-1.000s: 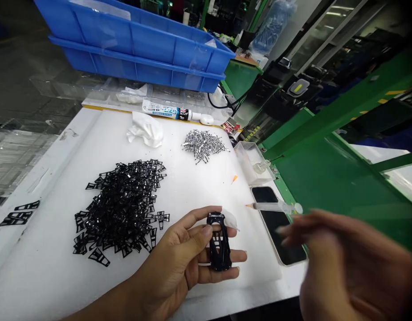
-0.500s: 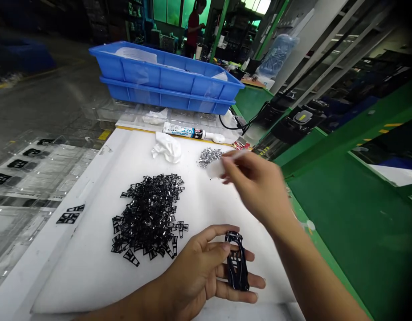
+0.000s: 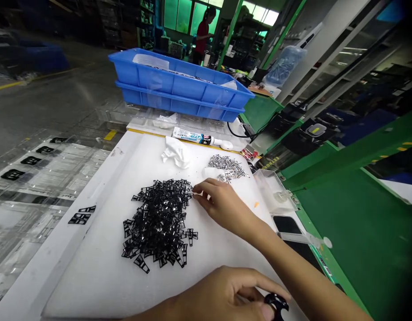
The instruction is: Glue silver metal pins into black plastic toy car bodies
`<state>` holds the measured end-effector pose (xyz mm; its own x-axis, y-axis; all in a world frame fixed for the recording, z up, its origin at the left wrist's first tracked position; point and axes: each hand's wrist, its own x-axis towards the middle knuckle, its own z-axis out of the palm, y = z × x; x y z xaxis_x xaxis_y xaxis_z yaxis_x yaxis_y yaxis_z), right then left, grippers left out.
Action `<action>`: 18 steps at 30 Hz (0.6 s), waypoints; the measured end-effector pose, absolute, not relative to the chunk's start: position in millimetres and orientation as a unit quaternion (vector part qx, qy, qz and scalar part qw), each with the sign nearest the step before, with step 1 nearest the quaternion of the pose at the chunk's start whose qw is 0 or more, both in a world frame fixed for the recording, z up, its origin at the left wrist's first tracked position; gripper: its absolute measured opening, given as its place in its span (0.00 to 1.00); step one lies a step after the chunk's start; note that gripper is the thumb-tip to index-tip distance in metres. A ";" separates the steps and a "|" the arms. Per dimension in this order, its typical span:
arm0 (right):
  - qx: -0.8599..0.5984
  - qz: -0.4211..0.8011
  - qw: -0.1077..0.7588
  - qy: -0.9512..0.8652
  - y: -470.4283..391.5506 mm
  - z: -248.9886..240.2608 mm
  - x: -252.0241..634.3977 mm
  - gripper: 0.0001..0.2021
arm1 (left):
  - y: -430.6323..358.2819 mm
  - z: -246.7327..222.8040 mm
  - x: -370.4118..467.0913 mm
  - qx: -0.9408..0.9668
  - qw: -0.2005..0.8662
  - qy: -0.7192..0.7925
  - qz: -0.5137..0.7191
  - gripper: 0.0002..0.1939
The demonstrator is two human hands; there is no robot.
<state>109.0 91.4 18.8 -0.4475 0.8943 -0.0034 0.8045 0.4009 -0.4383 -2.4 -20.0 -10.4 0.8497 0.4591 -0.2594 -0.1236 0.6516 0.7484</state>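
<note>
- My right hand [image 3: 222, 203] lies stretched over the white foam mat [image 3: 92, 276], palm down; its fingertips [image 3: 197, 191] touch the right upper edge of the heap of black parts [image 3: 159, 218]; the fingers are loosely spread and I cannot tell whether one piece is pinched between them.
- The heap is a tangle of thin, flat, glossy black plastic pieces, trapezoid frames with open slots; a few lie loose at its lower rim.
- My left hand [image 3: 226, 296] sits at the bottom edge, curled around a black plastic shell [image 3: 276, 305]; only its rounded shiny top shows past the thumb, the rest is cut off by the frame.
- Just beyond my right hand lies a smaller pile of bright metal clips [image 3: 227, 164], silvery and spiky; a crumpled white cloth [image 3: 175, 154] lies left of it.
- A glue tube [image 3: 201, 138], white with printed label and dark band, lies across the far edge of the mat; behind it two stacked blue plastic crates [image 3: 179, 89] with ribbed walls.
- To the right: a clear shallow plastic box [image 3: 275, 189], a dark glassy phone [image 3: 286, 225], and a translucent syringe [image 3: 306, 240] lying over it.
- Left of the mat, a few flat black pieces [image 3: 81, 215] sit apart on the white border.
</note>
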 end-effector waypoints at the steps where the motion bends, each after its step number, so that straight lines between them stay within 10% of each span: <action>1: -0.508 0.194 0.115 -0.832 93.6 14.9 105.9 0.06 | -19.7 -9.8 -3.2 0.385 0.883 0.213 0.166 0.25; 18: -0.542 0.279 0.230 -0.759 68.8 37.3 130.5 0.05 | -17.0 -9.1 -1.0 0.340 0.889 0.251 0.175 0.28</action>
<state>130.5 68.8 37.3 -0.3077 0.9503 0.0464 0.6940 0.2576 -0.6724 -1.0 -17.0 -9.1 0.8129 0.4812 -0.3281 -0.1400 0.7083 0.6919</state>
